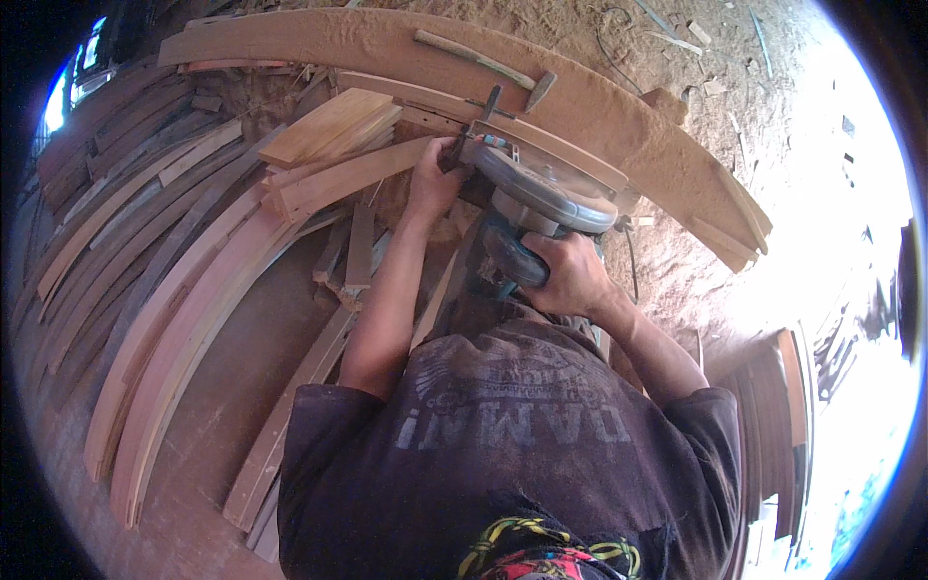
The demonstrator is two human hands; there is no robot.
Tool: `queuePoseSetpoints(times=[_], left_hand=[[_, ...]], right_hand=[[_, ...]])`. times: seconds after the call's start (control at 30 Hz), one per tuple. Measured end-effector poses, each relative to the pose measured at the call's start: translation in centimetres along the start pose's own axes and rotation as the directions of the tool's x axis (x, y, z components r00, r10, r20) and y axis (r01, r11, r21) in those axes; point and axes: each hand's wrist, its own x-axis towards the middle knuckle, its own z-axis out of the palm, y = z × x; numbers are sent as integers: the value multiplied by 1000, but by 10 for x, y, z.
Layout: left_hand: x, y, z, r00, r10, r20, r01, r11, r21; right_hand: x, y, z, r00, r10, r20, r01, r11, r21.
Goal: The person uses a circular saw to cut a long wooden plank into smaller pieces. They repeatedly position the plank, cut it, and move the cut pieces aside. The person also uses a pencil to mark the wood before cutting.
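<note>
My right hand is wrapped round the dark handle of a power saw with a rounded grey blade guard and a teal-and-black body. The saw lies in front of my chest, along a pale wooden strip. My left hand is closed at the saw's left end, beside a dark cross-shaped metal piece. What its fingers grip is hidden. Behind that hand, a light wooden board runs off to the left.
Beyond the saw, a long sawdust-covered curved plank carries a hammer. Stacked boards stand left of my hand. Long curved wooden pieces and darker strips fill the left side. More curved pieces stand at lower right.
</note>
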Motion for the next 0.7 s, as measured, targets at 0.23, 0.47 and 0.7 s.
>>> queuePoseSetpoints(times=[0.23,0.47,0.7], left_hand=[[0,4,-3,1000,-22,5,22,999,44],[0,4,-7,999,17,29,-17,1000,8],[1,0,-6,1000,25,2,-25,1000,-17]], right_hand=[[3,-6,-3,1000,15,22,-15,1000,5],[5,-5,-2,1000,15,25,-14,1000,-10],[6,-5,0,999,23,31,-23,1000,-6]])
